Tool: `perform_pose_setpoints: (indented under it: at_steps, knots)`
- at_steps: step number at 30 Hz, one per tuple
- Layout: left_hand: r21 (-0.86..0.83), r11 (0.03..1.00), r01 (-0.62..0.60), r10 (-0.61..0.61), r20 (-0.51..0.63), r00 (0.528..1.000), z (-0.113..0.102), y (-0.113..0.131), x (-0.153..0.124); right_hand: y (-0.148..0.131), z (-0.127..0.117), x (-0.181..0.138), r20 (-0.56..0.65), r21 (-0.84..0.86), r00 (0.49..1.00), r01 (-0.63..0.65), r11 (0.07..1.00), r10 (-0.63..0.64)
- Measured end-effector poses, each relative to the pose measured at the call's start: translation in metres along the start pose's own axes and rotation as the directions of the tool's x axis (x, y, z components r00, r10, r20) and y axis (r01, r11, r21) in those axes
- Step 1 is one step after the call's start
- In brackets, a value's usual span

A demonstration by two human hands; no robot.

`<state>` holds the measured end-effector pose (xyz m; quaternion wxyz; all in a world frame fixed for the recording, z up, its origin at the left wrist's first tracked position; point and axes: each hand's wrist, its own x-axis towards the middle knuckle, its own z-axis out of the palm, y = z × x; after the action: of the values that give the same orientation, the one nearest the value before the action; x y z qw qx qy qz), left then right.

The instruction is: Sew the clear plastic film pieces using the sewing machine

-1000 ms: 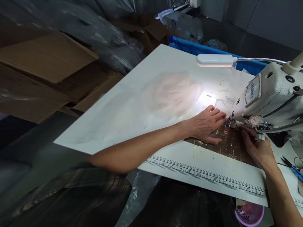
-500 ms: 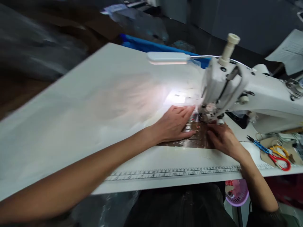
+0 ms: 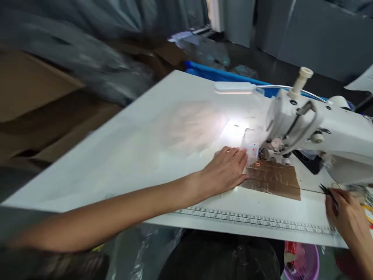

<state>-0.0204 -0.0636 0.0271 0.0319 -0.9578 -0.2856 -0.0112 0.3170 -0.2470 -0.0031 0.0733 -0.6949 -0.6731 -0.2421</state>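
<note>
My left hand (image 3: 225, 171) lies flat on the white table, fingers stretched out. Its fingertips touch a clear plastic piece (image 3: 251, 151) with a small red mark, and its thumb rests at the left edge of a shiny brown sheet (image 3: 275, 181). This sheet lies just in front of the needle area of a white sewing machine (image 3: 335, 132). On the far right, my right hand (image 3: 346, 214) is closed around thread snips (image 3: 325, 190), whose dark pointed tips face left; the hand covers most of them.
A white lamp (image 3: 234, 87) lights the table left of the machine. A printed ruler tape (image 3: 247, 219) runs along the front edge. Yellow handles (image 3: 369, 212) show beyond my right hand. Below hangs a purple basket (image 3: 313, 260) with scraps. Blue material (image 3: 204, 70) borders the back.
My right hand has left the brown sheet by the needle and moved right to the snips, gripping them. More of the brown sheet shows. My left hand stays flat; the view has shifted.
</note>
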Motion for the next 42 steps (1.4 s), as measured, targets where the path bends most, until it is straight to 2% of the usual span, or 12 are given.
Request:
perform_pose_setpoints:
  at_steps: [3, 5, 10, 14, 17, 21, 23, 26, 29, 32, 35, 42]
  knots:
    - [0.007, 0.999, 0.034, -0.034, 0.055, 0.998, -0.001, -0.006, -0.005, 0.000, 0.000, 0.002, 0.035, -0.007, 0.998, -0.049, 0.999, 0.049]
    - [-0.043, 0.999, -0.029, 0.031, 0.047, 0.998, 0.000, -0.008, -0.010, -0.009, -0.004, 0.009, 0.037, 0.172, 0.992, -0.129, 0.977, 0.124]
    - [-0.216, 0.959, -0.184, 0.157, -0.138, 0.978, 0.001, -0.016, -0.017, -0.055, -0.016, 0.037, 0.382, 0.623, 0.902, -0.412, 0.665, 0.201]
    - [-0.305, 0.952, -0.017, -0.046, -0.199, 0.979, -0.002, -0.041, -0.004, -0.100, -0.021, 0.066, 0.288, 0.741, 0.956, -0.265, 0.617, 0.065]
    - [-0.321, 0.940, 0.117, -0.162, -0.117, 0.980, -0.002, -0.056, 0.011, -0.123, -0.022, 0.086, 0.231, 0.773, 0.973, -0.185, 0.607, 0.003]
    - [-0.281, 0.951, 0.131, -0.151, -0.050, 0.987, 0.003, -0.058, 0.018, -0.141, -0.019, 0.103, 0.239, 0.797, 0.971, -0.180, 0.576, -0.028]
    - [-0.363, 0.927, 0.097, -0.129, -0.064, 0.990, 0.005, -0.054, 0.016, -0.146, -0.017, 0.110, 0.283, 0.794, 0.959, -0.216, 0.568, -0.032]
    - [-0.663, 0.741, 0.107, -0.184, -0.047, 0.982, 0.006, -0.049, 0.010, -0.152, -0.017, 0.119, 0.343, 0.789, 0.938, -0.263, 0.555, -0.042]
    - [-0.934, 0.344, 0.092, -0.209, 0.020, 0.978, 0.008, -0.045, 0.008, -0.159, -0.016, 0.128, 0.390, 0.796, 0.918, -0.301, 0.525, -0.066]
    - [-0.997, 0.042, 0.072, -0.229, 0.060, 0.972, 0.014, -0.045, 0.009, -0.166, -0.014, 0.135, 0.442, 0.804, 0.896, -0.381, 0.457, -0.031]
    - [-0.999, -0.020, 0.027, -0.244, 0.031, 0.969, 0.018, -0.046, 0.009, -0.171, -0.012, 0.140, 0.473, 0.793, 0.881, -0.435, 0.428, 0.019]
    - [-0.997, 0.059, -0.057, -0.132, -0.065, 0.989, 0.015, -0.049, 0.004, -0.177, -0.011, 0.151, 0.455, 0.764, 0.889, -0.365, 0.532, -0.042]
